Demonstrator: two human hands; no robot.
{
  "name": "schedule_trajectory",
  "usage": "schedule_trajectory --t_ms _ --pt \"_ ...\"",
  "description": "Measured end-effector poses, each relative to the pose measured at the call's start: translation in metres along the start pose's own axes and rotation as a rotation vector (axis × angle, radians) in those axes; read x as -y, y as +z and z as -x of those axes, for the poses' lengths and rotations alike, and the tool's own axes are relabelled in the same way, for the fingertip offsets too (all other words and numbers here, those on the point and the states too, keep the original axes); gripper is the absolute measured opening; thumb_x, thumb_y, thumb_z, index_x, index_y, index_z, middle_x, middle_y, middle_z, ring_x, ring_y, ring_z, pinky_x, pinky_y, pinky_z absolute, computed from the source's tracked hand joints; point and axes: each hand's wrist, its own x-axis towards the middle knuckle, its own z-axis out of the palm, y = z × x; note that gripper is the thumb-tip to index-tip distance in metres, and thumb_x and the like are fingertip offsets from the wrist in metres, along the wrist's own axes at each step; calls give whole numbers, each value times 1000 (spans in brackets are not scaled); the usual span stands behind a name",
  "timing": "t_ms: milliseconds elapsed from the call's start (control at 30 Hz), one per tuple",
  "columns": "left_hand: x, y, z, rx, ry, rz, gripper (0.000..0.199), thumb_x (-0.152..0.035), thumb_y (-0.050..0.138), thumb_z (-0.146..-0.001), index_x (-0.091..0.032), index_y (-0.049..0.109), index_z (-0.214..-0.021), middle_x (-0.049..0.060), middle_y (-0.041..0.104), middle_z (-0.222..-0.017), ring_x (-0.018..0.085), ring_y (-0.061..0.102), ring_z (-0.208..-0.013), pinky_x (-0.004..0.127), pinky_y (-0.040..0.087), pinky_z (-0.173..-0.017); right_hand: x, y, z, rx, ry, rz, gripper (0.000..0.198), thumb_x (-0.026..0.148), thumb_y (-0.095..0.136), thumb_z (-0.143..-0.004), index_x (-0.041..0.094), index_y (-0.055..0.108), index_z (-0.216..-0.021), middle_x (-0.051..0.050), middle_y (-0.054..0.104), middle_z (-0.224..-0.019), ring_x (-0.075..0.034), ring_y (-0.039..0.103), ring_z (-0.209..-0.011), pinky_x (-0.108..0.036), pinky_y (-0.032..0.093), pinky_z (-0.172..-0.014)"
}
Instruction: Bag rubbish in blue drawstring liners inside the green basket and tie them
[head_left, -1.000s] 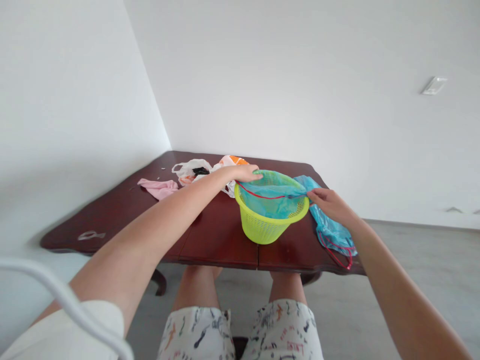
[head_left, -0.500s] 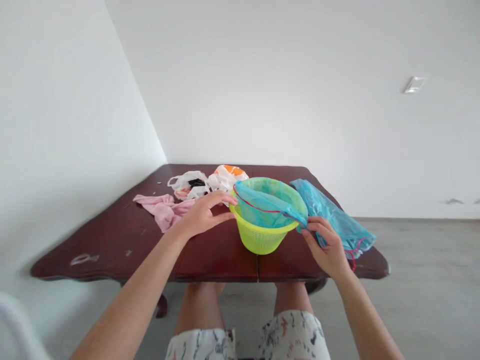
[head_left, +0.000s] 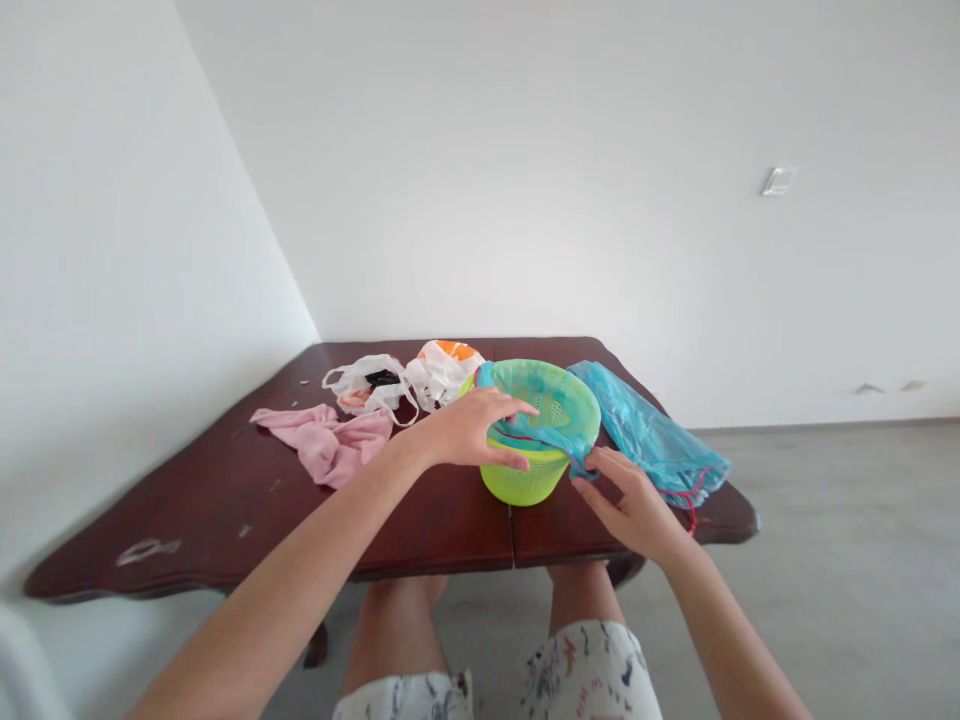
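A yellow-green plastic basket stands upright near the table's front edge. Inside it lies a thin blue plastic bag with a red drawstring, its edge pulled over the front right of the rim. At that right side, my right hand pinches the gathered edge of the bag between thumb and fingers. My left hand reaches over the front left of the rim, thumb and fingers apart, nothing visible in its grip. Whether its fingertips touch the bag, I cannot tell.
Another blue drawstring bag lies flat right of the basket. Left of it are a pink cloth, a white plastic bag with dark and orange contents, and a white-and-orange bag. The dark red table meets the wall behind.
My left hand has moved right, from the basket's left rim to over its front. The bag's front edge has come down toward the rim. My right hand keeps its pinch. The view has shifted slightly.
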Motion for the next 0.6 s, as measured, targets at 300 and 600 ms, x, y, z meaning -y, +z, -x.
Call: schedule_trajectory --t_ms 300,600 --pt "11 8 27 -261 49 -169 50 -76 77 -108 -26 78 -102 8 82 -102 31 74 -103 48 52 -104 -7 -2 -5 15 -32 127 9 31 70 -116 30 77 -111 -7 86 -106 -32 80 -105 -54 57 -106" --pt "46 17 63 -471 19 -231 42 -63 78 -112 -26 69 -94 10 82 -114 29 74 -111 46 56 -104 4 21 -23 171 -101 165 17 27 67 -119 31 83 -117 -5 89 -119 -30 81 -113 -57 53 -116"
